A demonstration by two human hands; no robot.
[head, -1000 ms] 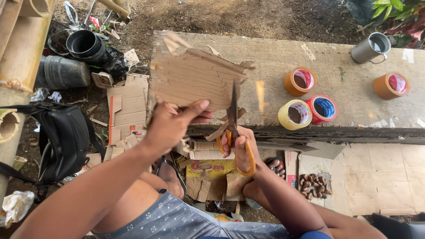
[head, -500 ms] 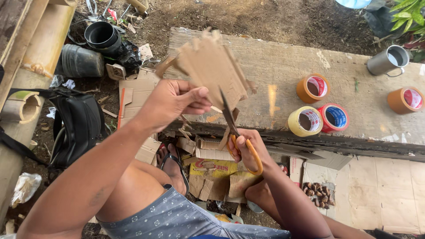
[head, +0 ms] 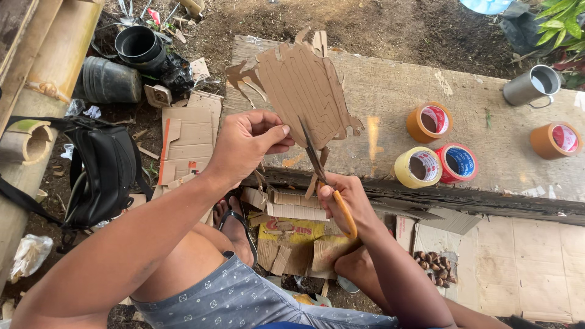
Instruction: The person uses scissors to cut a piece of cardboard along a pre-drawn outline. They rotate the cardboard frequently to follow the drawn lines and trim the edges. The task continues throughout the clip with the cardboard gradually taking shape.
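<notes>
since the earlier frame the cardboard piece (head: 303, 94) is tilting more upright above the table (head: 390, 97). left hand (head: 247, 143) is pinching its near left edge; right hand (head: 347, 201), just near of it, is gripping orange-handled scissors (head: 323, 176) cutting into its near edge.

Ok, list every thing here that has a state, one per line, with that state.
left hand: pinching the cardboard piece's lower left edge
right hand: gripping the scissors' orange handles
cardboard piece: held up, ragged-edged, partly cut
scissors: blades in the cardboard's lower edge
tape rolls: four, lying flat on the plank
metal mug: upright
black pots: one upright, one on its side
</notes>
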